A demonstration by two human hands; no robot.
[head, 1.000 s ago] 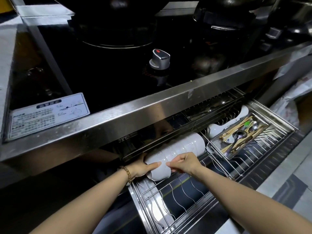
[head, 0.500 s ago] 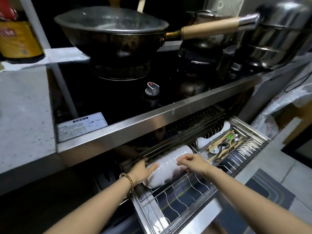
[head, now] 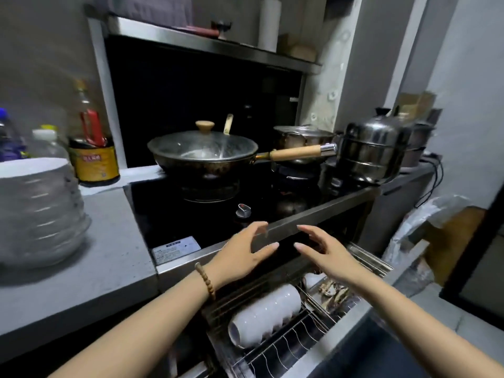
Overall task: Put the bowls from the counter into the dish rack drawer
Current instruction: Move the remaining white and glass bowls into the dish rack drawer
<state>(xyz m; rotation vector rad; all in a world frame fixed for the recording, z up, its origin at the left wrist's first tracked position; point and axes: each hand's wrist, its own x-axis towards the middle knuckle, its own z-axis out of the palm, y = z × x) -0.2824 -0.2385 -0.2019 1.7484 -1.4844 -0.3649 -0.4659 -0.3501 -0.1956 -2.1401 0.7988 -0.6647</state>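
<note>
Nearest the viewer, the pulled-out steel wire dish rack drawer (head: 289, 350) sits below the stove. In its left section lies a row of glossy white ceramic bowls (head: 264, 315), nested on their sides between the wire prongs, rims facing out toward the drawer's front. Its right section holds a blurred heap of wooden and metal utensils (head: 334, 291).

Above the drawer both bare hands are raised and hold nothing. The left hand (head: 242, 255), with a brown beaded bracelet (head: 206, 279) at the wrist, has its fingers spread wide. The right hand (head: 324, 249) faces it, fingers loosely extended. They are near each other but apart.

Farther left, on the grey stone counter (head: 109, 255), stands a tall stack of white bowls (head: 38, 214), blurred. Behind it is a dark sauce bottle with a yellow label (head: 94, 159).

On the black glass cooktop (head: 169, 214) rests a dark wok with a glass lid and wooden handle (head: 201, 151). Right of it stand a lidded steel pan (head: 302, 135) and a tiered stainless steel steamer pot (head: 373, 151).
</note>
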